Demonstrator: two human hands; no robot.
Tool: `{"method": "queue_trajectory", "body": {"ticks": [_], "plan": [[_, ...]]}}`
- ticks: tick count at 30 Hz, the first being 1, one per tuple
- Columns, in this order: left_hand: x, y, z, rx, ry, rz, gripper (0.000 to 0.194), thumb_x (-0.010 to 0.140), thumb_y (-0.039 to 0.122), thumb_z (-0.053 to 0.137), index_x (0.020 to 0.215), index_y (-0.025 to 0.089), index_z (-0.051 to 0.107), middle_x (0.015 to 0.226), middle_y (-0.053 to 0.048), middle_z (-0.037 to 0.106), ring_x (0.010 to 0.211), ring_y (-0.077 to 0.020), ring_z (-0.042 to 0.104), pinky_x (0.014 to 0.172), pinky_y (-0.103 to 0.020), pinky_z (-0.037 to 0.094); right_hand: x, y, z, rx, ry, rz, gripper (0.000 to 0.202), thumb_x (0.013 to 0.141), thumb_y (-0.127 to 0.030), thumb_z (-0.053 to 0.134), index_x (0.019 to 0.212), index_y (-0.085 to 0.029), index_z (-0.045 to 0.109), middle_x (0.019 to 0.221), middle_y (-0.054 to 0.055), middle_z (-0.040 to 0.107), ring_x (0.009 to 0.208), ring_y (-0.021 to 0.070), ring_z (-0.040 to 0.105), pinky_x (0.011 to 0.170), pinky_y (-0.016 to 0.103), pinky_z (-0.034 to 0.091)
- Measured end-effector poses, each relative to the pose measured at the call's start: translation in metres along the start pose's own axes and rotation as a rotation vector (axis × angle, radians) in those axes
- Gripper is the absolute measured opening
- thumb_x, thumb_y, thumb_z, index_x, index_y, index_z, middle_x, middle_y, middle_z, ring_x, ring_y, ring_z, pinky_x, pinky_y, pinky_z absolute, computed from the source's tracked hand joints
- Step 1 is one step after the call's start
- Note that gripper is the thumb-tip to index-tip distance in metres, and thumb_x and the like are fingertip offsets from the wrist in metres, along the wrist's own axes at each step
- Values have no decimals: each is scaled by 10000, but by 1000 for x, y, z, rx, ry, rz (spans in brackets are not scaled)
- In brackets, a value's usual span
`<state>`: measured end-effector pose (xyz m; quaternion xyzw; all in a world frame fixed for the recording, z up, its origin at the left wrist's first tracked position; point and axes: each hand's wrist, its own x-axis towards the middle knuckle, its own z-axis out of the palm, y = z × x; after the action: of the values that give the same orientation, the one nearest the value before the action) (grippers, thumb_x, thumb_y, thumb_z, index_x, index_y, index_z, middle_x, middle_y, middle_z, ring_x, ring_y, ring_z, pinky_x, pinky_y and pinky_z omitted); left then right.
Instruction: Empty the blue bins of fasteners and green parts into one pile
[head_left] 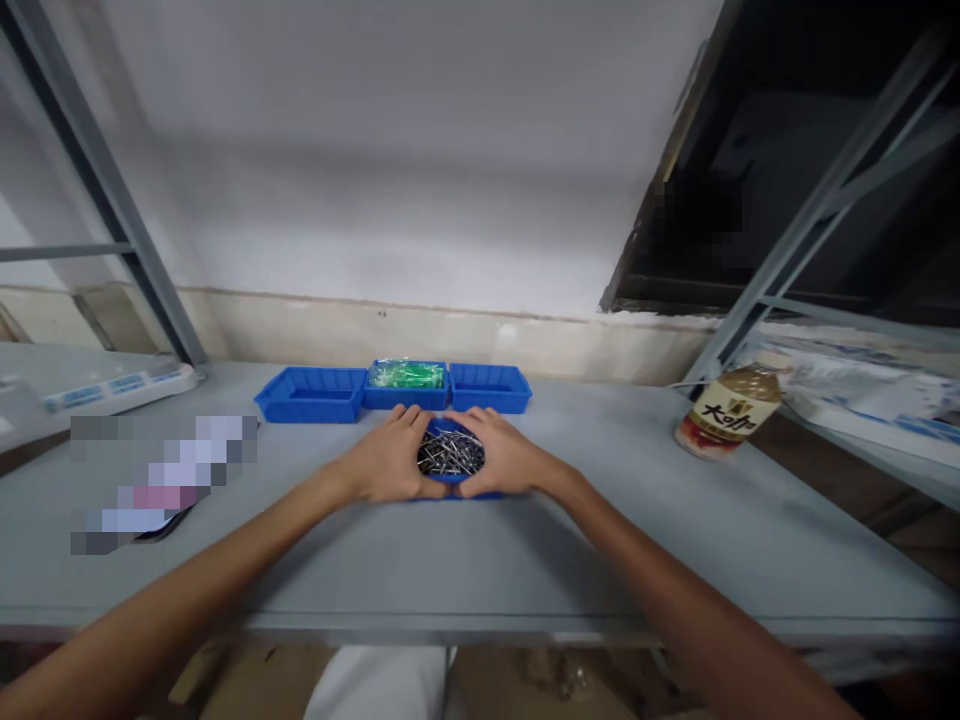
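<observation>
Between my two hands, a blue plastic bin rests on the grey table, filled with many thin metal pieces that look like rivets or nails. My left hand wraps round the bin's left side, its thumb at the near edge. On the opposite side my right hand grips it in the same way, fingers over the far edge. Behind it stand three more blue bins in a row: a left bin, a middle bin with green items in clear wrap, and a right bin.
A labelled bottle with a tan drink stands on the right of the table. On the left lies a flat, pixelated object. White power strips lie farther left. Metal posts rise at both sides before the wall.
</observation>
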<state>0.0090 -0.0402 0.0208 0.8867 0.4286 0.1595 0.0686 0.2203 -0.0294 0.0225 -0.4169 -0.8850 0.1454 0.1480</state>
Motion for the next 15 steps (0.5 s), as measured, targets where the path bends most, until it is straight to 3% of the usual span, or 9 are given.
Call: {"method": "queue_trajectory", "body": {"ticks": [4, 8, 13, 15], "plan": [[0, 2, -1, -44, -5, 0, 718, 638, 584, 688, 1181, 144, 522, 1147, -135, 571, 1054, -330, 516, 930, -469, 444, 0, 1, -1, 44, 0, -76, 993, 505, -393, 810, 1394, -177, 423, 1284, 132, 511, 1158, 312, 461, 1033, 477, 366], [8, -3, 0, -1, 3, 10, 758, 633, 619, 669, 1204, 142, 524, 1150, -141, 577, 1105, -354, 503, 1001, -504, 383, 5, 5, -2, -6, -9, 22, 964, 557, -391, 788, 1408, -147, 407, 1295, 158, 502, 1205, 333, 434, 1060, 510, 318], [7, 0, 2, -40, -5, -45, 743, 621, 581, 687, 1206, 156, 517, 1156, -127, 566, 1065, -331, 511, 934, -466, 439, 2, 6, -2, 40, 2, -71, 1001, 507, -425, 816, 1395, -177, 425, 1267, 127, 516, 1157, 308, 460, 1025, 460, 367], [9, 0, 2, -21, -21, -42, 769, 603, 587, 696, 1196, 128, 525, 1172, -143, 561, 1099, -346, 496, 980, -481, 405, 3, 7, -3, 30, -3, -42, 988, 520, -408, 813, 1396, -165, 427, 1278, 136, 509, 1181, 314, 449, 1036, 466, 352]]}}
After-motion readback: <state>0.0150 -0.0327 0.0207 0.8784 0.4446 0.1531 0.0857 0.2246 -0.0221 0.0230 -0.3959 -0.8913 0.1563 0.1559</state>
